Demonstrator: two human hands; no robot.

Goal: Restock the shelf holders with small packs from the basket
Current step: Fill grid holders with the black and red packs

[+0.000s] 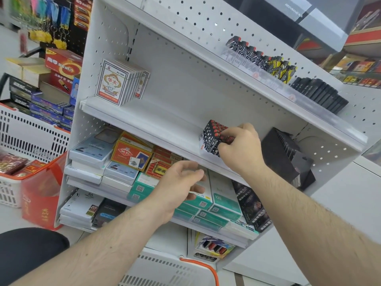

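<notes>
A small box of black-and-white patterned lighters with red tops (209, 137) stands on the middle white shelf (156, 120). My right hand (241, 149) grips it from the right side, fingers curled over the red tops. Below and to the left, my left hand (181, 182) hovers in front of the lower shelf with fingers loosely spread, holding nothing. A white basket with an orange handle (181, 269) sits at the bottom, below the shelves; its contents are hardly visible.
Playing-card packs (117, 83) stand at the left of the middle shelf. A black holder (286, 157) sits at its right end. The top shelf carries a row of lighters (261, 58) and black packs (321, 93). Cable boxes and card packs fill the lower shelves. Another white basket (26, 133) is at left.
</notes>
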